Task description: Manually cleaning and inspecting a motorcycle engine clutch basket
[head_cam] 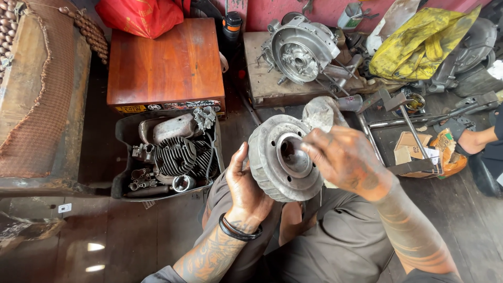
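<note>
Above the lap, a grey ribbed brake drum (280, 160) is cupped from below by the left hand (245, 186), while its hub is pinched by the right hand (343, 157).

Dull grey cast-metal drum (283, 157) with ribbed rim in grimy hands, glossy reddish wooden box (166, 63) beyond, black plastic tray (126, 178) of greasy finned metal parts left, worn wood floor (105, 241).

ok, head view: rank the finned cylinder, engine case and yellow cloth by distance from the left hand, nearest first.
1. Finned cylinder, in the black tray left of the left hand.
2. Engine case, on the block ahead.
3. Yellow cloth, far right corner.
</note>
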